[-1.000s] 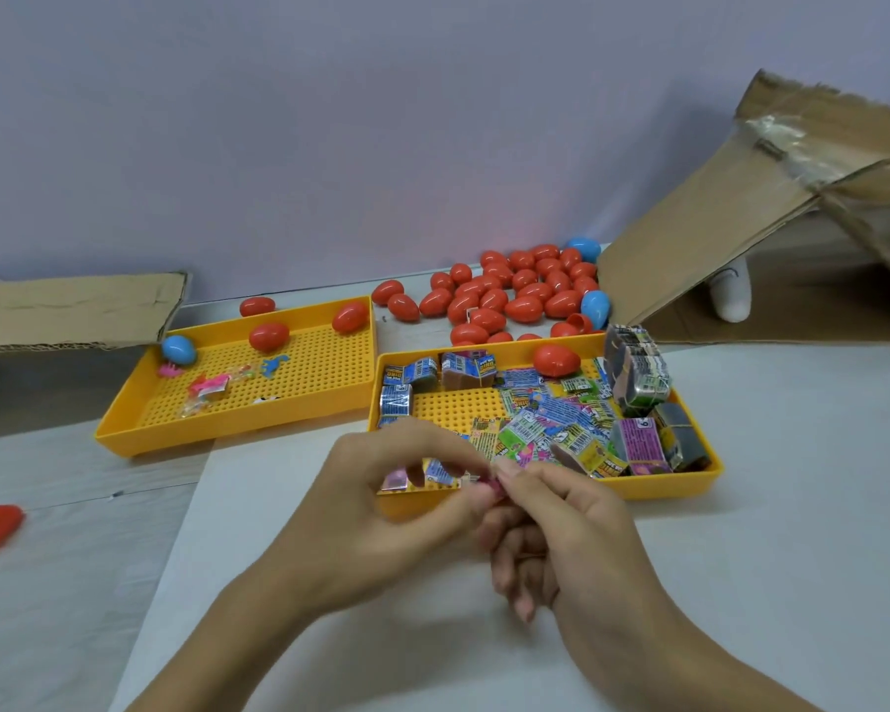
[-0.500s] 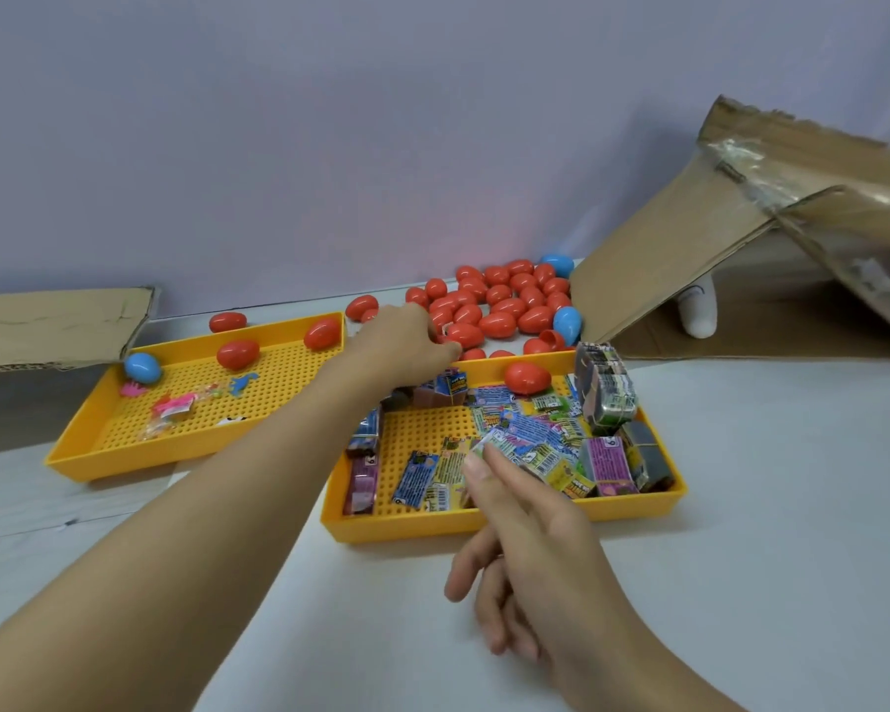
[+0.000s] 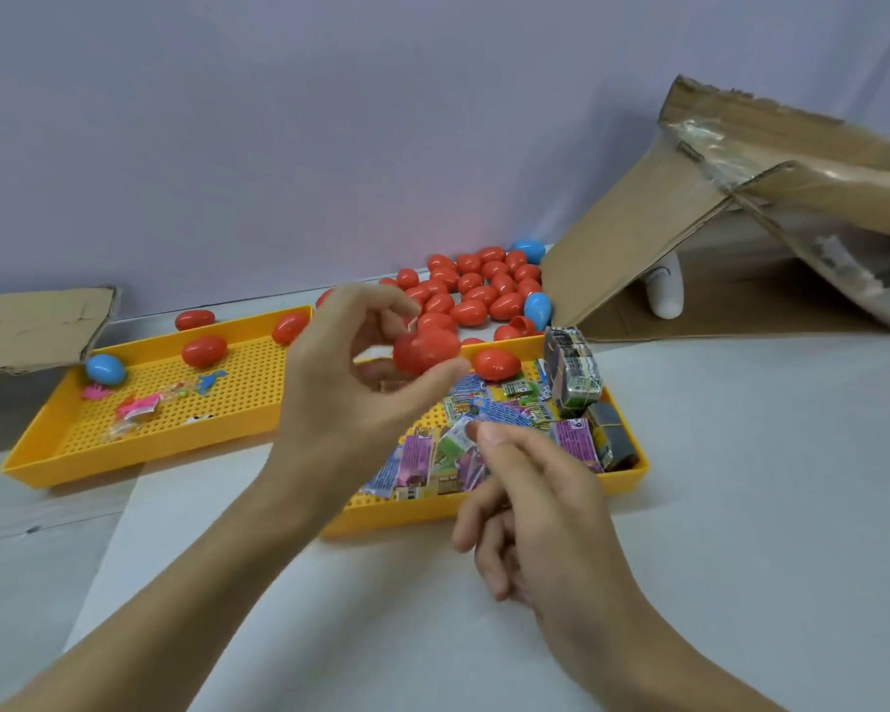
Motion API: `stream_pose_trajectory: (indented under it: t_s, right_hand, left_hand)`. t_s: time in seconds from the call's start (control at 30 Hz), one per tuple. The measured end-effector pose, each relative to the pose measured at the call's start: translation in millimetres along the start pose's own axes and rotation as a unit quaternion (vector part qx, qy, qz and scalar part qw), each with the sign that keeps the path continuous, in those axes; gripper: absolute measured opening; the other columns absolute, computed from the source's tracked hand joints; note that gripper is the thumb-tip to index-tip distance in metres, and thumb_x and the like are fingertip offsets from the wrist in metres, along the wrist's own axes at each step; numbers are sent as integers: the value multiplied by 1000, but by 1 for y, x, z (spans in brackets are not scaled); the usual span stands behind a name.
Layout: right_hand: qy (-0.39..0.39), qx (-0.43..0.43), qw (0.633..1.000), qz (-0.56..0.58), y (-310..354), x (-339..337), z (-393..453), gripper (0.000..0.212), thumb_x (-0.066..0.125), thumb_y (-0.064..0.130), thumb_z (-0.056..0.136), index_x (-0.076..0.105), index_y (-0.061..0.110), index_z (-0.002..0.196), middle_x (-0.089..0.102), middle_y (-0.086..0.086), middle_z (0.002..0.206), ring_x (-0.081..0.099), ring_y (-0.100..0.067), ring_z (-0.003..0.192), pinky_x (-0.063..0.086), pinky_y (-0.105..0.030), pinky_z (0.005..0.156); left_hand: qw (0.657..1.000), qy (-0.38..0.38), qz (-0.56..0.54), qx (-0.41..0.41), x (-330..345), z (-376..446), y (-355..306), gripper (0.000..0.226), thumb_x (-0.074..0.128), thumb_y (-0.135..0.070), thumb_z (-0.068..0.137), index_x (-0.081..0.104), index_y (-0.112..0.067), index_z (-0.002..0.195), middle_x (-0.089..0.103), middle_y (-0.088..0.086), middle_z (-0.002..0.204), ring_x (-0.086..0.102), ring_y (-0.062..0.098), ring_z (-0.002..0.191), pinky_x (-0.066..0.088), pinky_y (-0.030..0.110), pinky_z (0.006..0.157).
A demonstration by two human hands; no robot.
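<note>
Left hand (image 3: pixel 340 388) grips red egg-shaped plastic capsule (image 3: pixel 425 349) between thumb and fingertips, in the air above far-left corner of yellow perforated plastic tray (image 3: pixel 396 516) holding printed packets. Right hand (image 3: pixel 540 511) over tray's near edge, fingers curled, thumb against forefinger; can't tell if it pinches anything.

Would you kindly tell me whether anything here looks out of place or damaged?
One red egg lies among the packets in the right tray, and the cardboard box on the right is torn, its tape peeling.
</note>
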State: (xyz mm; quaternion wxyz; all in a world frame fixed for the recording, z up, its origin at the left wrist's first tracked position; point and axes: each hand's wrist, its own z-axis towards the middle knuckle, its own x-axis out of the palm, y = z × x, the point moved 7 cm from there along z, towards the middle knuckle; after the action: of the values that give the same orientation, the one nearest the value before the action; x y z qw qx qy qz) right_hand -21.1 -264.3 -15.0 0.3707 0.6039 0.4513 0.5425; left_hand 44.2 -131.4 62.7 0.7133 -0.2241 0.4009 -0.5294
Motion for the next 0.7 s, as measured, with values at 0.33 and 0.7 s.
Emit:
stream_pose_trajectory:
  t_s: [0.33,0.7]
  right_hand:
    - [177,79,970,-147,-12,24,-21,39,60,48,88,63,18,63,64,-10,55,48,-13,32,28,-15,32]
    - [127,95,975,-158,-19,21,-13,32,66,52,71,67,22,62,63,-15,57,46,-15,32,25,-12,30]
  left_hand:
    - [980,15,-155,-125,-20,-123,1,39,86,-19,63,75,-24,100,67,4,98,70,27,87,57,27,72]
    - [916,9,-237,-322,-23,-135,26,21,67,-34,84,73,-14,82,59,8,64,56,22,49,49,28,45]
